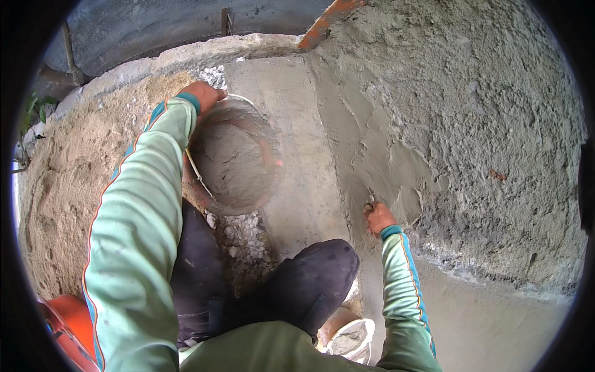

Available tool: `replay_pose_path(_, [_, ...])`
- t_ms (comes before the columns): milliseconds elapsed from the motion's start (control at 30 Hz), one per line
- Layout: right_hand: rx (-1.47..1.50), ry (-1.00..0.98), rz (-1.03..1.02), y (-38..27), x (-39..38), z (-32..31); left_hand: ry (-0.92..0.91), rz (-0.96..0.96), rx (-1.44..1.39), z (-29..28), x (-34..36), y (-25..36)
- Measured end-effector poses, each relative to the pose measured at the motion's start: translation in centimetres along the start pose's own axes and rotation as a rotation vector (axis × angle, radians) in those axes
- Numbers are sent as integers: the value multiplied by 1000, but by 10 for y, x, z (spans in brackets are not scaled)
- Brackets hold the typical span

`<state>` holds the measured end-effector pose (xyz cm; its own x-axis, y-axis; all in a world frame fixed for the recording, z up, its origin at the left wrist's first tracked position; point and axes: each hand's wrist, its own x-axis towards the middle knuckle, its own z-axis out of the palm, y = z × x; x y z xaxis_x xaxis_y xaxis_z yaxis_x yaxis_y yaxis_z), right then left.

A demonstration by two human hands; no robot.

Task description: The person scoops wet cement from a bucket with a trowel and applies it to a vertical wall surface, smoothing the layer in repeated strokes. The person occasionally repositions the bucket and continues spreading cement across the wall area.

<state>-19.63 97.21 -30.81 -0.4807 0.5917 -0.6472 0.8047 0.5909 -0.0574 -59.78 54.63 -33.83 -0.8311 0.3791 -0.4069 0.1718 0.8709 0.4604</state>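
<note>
My left hand (204, 95) is closed on the white handle at the top of a mortar-coated orange bucket (229, 164), which holds grey wet mortar. Low on the rough grey wall at the right, my right hand (378, 218) grips a tool (370, 197), probably a trowel, whose blade is hard to make out against a smeared patch of wet mortar (359, 136). A smoother concrete strip (297, 155) runs between the bucket and that patch.
Sand (62, 186) lies left, beside a concrete edge (149, 61) and plant (37, 111). Rubble (238, 239) lies between my knees. A red object (71, 319) sits lower left, a smaller bucket (347, 341) below my right knee. Rough surface (477, 124) fills the right.
</note>
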Motion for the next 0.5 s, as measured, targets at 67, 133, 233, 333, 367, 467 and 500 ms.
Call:
replay_pose_path(67, [110, -43, 23, -46, 13, -18, -20, -103, -44, -16, -11, 6])
replay_pose_path(133, [189, -50, -9, -57, 41, -38, -17, -143, -75, -14, -8, 14])
replay_pose_path(233, [257, 31, -123, -77, 57, -50, -31, -116, -95, -10, -5, 10])
replay_pose_path(333, [389, 221, -306, -97, 36, -60, -47, -101, -95, -5, 4, -5])
replay_pose_path(367, [447, 293, -378, -99, 28, -64, -59, -89, -86, -8, 2, -1])
replay_pose_path(467, [910, 158, -337, -99, 1, -70, -20, -65, -68, -8, -4, -2])
replay_pose_path(500, [968, 103, -269, -95, 5, -62, 4, -60, -61, -7, -5, -4])
